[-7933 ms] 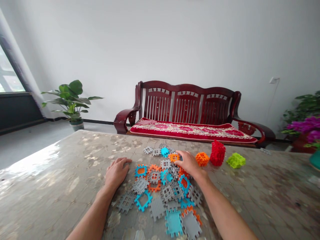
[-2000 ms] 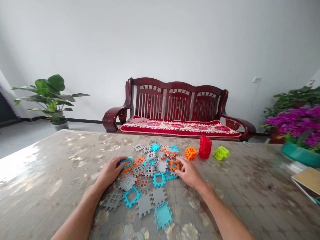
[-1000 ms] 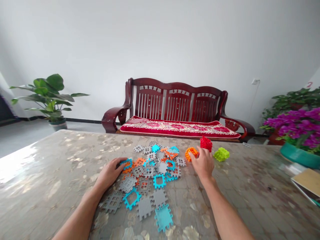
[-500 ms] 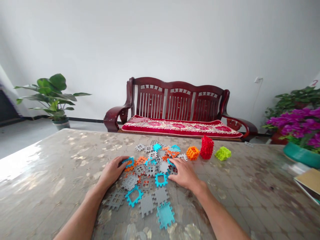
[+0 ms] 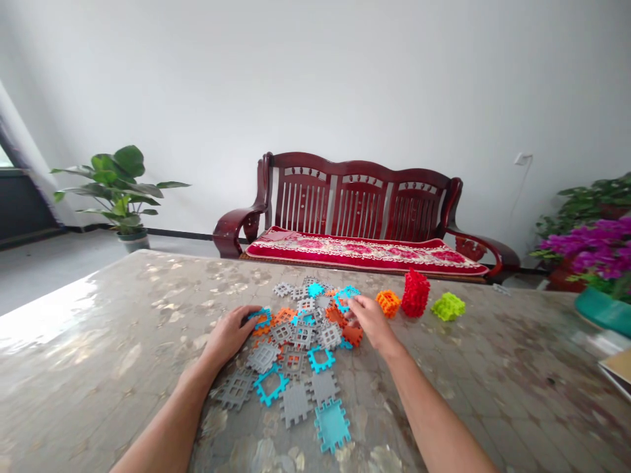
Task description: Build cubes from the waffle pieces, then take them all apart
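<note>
A heap of flat interlocking plastic tiles (image 5: 300,341) in grey, blue and orange lies on the table (image 5: 123,341). My left hand (image 5: 227,336) rests on the heap's left edge, fingers curled over a blue and orange tile (image 5: 260,319). My right hand (image 5: 371,323) reaches into the far right of the heap, fingertips pinched at a grey tile (image 5: 351,316) next to a blue one (image 5: 345,295). Beyond it stand an orange cube (image 5: 388,303), a red tower (image 5: 415,293) and a green cube (image 5: 448,306), each built of tiles.
A dark wooden bench (image 5: 359,223) with a red cushion stands behind the table. A potted green plant (image 5: 121,194) is at the back left. Purple flowers in a teal pot (image 5: 599,289) and a book (image 5: 618,368) sit at the table's right edge.
My right hand went out to the orange cube a second ago, came back to the heap, and now reaches further into its far right side. My left hand has stayed put.
</note>
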A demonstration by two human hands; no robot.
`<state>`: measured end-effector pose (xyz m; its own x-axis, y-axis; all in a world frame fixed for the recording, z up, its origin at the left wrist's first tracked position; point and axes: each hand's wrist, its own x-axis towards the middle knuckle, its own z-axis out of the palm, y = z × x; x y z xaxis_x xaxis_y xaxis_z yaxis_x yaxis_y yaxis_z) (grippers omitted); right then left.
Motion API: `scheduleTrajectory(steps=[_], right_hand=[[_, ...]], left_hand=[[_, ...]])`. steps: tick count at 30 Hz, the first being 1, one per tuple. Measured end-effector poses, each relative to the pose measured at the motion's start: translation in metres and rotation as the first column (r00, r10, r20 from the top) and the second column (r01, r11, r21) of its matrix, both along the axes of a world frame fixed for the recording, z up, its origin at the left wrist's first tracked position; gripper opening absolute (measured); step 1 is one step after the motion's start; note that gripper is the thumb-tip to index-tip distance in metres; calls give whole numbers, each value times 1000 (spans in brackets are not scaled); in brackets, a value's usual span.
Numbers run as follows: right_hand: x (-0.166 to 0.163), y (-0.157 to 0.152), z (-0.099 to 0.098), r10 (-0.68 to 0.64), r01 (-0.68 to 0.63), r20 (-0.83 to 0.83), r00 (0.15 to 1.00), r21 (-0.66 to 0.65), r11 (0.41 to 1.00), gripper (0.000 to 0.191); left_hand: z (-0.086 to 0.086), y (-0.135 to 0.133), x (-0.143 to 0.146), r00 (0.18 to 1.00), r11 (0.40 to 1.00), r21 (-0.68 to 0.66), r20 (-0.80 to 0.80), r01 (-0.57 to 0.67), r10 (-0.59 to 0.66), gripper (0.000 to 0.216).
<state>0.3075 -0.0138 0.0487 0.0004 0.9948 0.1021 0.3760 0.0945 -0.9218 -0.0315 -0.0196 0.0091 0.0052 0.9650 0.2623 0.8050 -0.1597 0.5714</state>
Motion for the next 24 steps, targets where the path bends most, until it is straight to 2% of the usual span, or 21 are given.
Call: scheduleTrajectory(steps=[2,3,5,7,11,13,16,20,24], right_hand=[[-1,5,-4,6,-1,-114,993,39,999,39],[1,6,-7,-6,13,-95,995,77,997,41],[7,7,-11,-48,44,31,998,130,991,41],[17,6,-13,-61,37,165,984,145,989,33],[34,-6,-7,37,-74,410,911,74,995,20],[36,-13,-3,54,-83,528,847,32,996,22],[31,-22,2,53,-108,642,765,47,993,33],[22,-26,2,85,-178,707,702,58,982,17],[17,-23,-5,-17,-113,672,741,150,982,23]], left_hand=[[0,0,0,1000,1000,-8,3,4,-4,43],[0,0,0,1000,1000,-13,4,7,-7,44],[-2,1,-1,1000,1000,-18,8,7,-7,43],[-3,2,-2,1000,1000,-17,10,5,-4,43],[-4,2,-2,1000,1000,-12,15,-6,6,43],[-3,1,-1,999,1000,-18,36,-16,16,43],[-3,1,-1,994,999,-33,105,-37,40,44],[-6,1,-2,974,999,-3,218,-53,52,50],[-5,2,-4,962,995,6,256,-100,95,49]])
